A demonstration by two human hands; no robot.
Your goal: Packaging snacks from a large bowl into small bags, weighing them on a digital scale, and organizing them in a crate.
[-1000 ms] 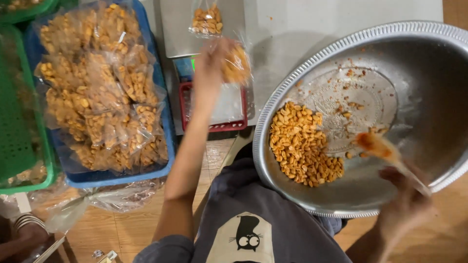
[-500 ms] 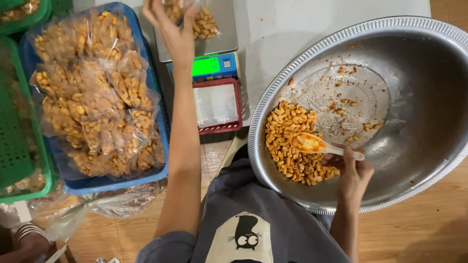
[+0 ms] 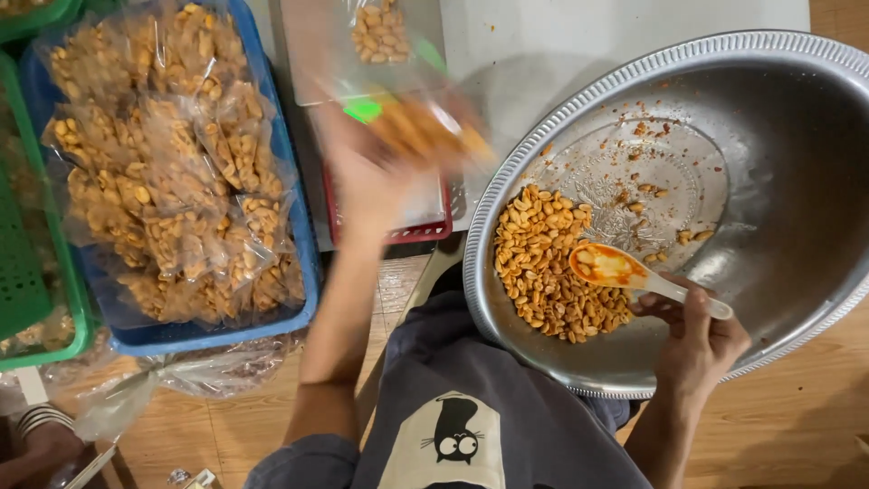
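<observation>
My left hand [image 3: 367, 177] is blurred with motion over the small scale [image 3: 389, 208] and grips a clear bag of spiced peanuts [image 3: 425, 127]. Another small bag of peanuts [image 3: 380, 32] lies on the scale's top plate beyond it. My right hand [image 3: 692, 335] holds a plastic spoon [image 3: 634, 272] whose orange-stained bowl rests on the heap of peanuts [image 3: 552, 272] inside the big steel basin [image 3: 797, 181]. The heap sits at the basin's left side, with scattered nuts and red seasoning further in.
A blue basket [image 3: 303, 263] at the left is piled with several filled peanut bags [image 3: 172, 172]. A green basket [image 3: 36, 299] stands at the far left edge. Loose clear plastic bags [image 3: 163, 380] lie on the wooden floor below. Dark trousers [image 3: 489, 417] fill the lower middle.
My left hand has drawn back from the scale's top toward me, carrying a peanut bag. The right hand with the spoon has shifted slightly on the peanut heap.
</observation>
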